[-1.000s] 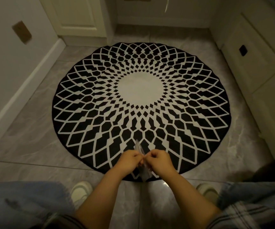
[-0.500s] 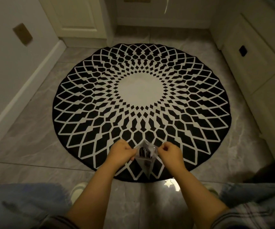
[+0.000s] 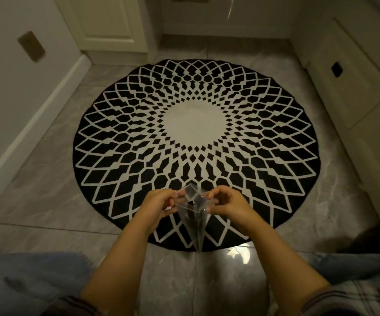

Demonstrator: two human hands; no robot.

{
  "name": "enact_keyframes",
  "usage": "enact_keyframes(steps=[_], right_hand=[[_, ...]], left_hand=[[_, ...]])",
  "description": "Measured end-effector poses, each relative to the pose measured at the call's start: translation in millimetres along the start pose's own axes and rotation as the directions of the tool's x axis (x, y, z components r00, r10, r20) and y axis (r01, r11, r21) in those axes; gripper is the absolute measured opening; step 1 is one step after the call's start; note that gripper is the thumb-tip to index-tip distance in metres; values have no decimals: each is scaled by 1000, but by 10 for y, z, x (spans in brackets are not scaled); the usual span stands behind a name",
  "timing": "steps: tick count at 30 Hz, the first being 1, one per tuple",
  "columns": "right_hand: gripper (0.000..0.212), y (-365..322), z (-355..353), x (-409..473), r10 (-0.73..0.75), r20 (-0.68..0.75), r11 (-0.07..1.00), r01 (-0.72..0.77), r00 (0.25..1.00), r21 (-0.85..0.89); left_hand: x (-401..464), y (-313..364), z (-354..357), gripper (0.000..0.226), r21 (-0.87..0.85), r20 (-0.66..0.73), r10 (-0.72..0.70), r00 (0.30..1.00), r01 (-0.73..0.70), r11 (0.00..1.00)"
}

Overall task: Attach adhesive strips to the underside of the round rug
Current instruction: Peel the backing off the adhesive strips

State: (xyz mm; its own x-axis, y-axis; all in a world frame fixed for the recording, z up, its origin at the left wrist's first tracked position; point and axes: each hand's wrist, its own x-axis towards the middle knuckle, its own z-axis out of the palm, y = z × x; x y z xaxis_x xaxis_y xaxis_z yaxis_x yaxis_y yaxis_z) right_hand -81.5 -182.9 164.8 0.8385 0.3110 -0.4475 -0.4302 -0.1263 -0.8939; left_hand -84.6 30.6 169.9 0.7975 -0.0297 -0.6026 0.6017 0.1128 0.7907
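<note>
A round black-and-white patterned rug (image 3: pixel 193 124) lies flat, pattern side up, on the grey tiled floor. Above its near edge I hold a small clear plastic bag (image 3: pixel 192 215) with dark pieces inside. My left hand (image 3: pixel 159 205) pinches the bag's left top edge and my right hand (image 3: pixel 226 205) pinches the right top edge, so the mouth of the bag is pulled apart. The bag's lower tip hangs over the rug's rim. What the dark pieces are cannot be made out.
A white wall with a baseboard (image 3: pixel 31 124) runs along the left, a door (image 3: pixel 107 21) stands at the back left, and white cabinets (image 3: pixel 353 83) line the right. My knees in blue jeans (image 3: pixel 25 279) fill the bottom corners. Bare floor tiles (image 3: pixel 38 190) surround the rug.
My hands rose slightly and moved apart. The bag, a narrow sliver between my fingers a second ago, is now spread wide at its top.
</note>
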Motion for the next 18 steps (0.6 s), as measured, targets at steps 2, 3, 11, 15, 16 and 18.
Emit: enact_keyframes(steps=[2, 3, 11, 15, 16, 18], right_hand=[[23, 11, 19, 11, -10, -52, 1000, 10, 999, 1], [27, 9, 27, 12, -16, -84, 1000, 17, 996, 8], [21, 6, 34, -4, 79, -60, 997, -77, 995, 32], [11, -19, 83, -15, 72, -81, 996, -67, 994, 64], [11, -34, 107, -14, 61, -90, 995, -54, 994, 79], [10, -59, 167, 2, 39, -116, 995, -28, 993, 95]], left_hand=[[-3, 15, -5, 20, -38, -8, 7, 1000, -7, 999], [-5, 22, -7, 24, -57, -20, 9, 1000, -10, 998], [-3, -8, -55, 37, -214, -73, 36, 997, -51, 976], [-6, -47, -47, 35, -384, -120, 0, 993, -47, 922], [-17, -66, -37, 37, -428, -130, -13, 991, -44, 903], [-1, -164, -20, 37, -501, -141, -47, 989, -31, 865]])
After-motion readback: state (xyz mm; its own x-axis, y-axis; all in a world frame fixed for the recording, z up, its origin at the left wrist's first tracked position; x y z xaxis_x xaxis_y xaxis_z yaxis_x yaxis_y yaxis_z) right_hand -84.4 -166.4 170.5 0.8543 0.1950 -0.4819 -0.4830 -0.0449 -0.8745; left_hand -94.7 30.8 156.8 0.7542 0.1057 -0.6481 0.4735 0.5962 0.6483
